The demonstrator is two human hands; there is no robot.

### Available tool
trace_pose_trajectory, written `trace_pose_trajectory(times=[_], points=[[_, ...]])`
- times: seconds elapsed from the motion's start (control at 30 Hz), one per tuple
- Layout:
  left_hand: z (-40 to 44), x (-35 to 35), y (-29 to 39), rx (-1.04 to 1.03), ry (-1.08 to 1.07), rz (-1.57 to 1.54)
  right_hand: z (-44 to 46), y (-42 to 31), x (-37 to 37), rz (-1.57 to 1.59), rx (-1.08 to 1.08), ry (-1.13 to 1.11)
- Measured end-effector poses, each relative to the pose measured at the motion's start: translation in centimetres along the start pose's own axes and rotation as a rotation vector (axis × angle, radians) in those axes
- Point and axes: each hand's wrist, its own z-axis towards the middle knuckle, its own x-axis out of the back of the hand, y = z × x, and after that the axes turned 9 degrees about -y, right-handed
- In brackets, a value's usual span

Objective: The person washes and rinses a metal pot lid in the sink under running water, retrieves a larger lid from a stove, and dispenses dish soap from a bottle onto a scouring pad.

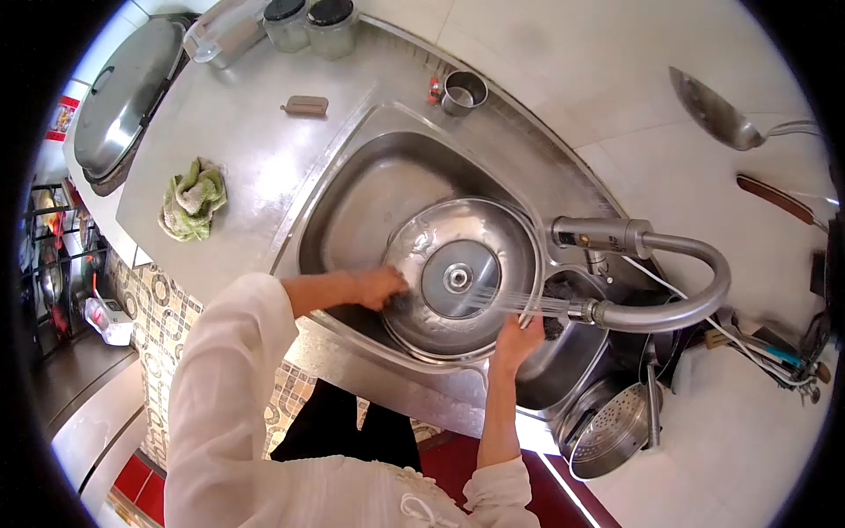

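In the large sink basin (356, 202) lies a round stainless-steel lid (422, 238) with a small fitting at its centre. My right hand (518, 341) is closed on the lid's right edge. Over the lid's left side my left hand (380, 287) is curled and smeared by motion. A dark, blurred pad (401, 305) shows at its fingers, its kind unclear. Water from the flexible faucet (583, 311) sprays across the lid toward its middle.
A green-and-white cloth (192, 201), a brown flat item (306, 106) and a metal cup (464, 93) rest on the steel counter. Glass jars (331, 31) stand behind. A colander (612, 431) leans at the right, and a ladle (722, 110) hangs on the wall.
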Motion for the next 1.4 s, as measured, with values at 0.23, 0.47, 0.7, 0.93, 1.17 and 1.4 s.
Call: trace_pose_trajectory(times=[0.23, 0.47, 0.7, 0.93, 1.17, 1.4], points=[[-4.4, 8.4, 1.0, 0.734, 0.452, 0.293, 0.3, -0.3, 2.9, 0.328, -0.060, -0.094], [-6.0, 8.6, 3.9, 0.378, 0.467, -1.348, 1.5, -0.6, 4.3, 0.603, -0.041, -0.226], [-11.6, 9.5, 8.3, 0.382, 0.695, -1.492, 5.0, 2.1, 0.7, 0.213, 0.053, -0.364], [-16.4, 9.7, 12.3, 0.645, 0.823, -1.487, 1.8, 4.2, -2.6, -0.197, 0.100, -0.500], [-13.8, 0.5, 12.4, 0.528, 0.731, -1.942, 2.0, 0.7, 3.2, -0.025, 0.128, -0.477], [-7.0, -1.6, 11.9, 0.386, 0.750, -1.994, 3.5, -4.1, 8.2, 0.162, 0.066, -0.281]])
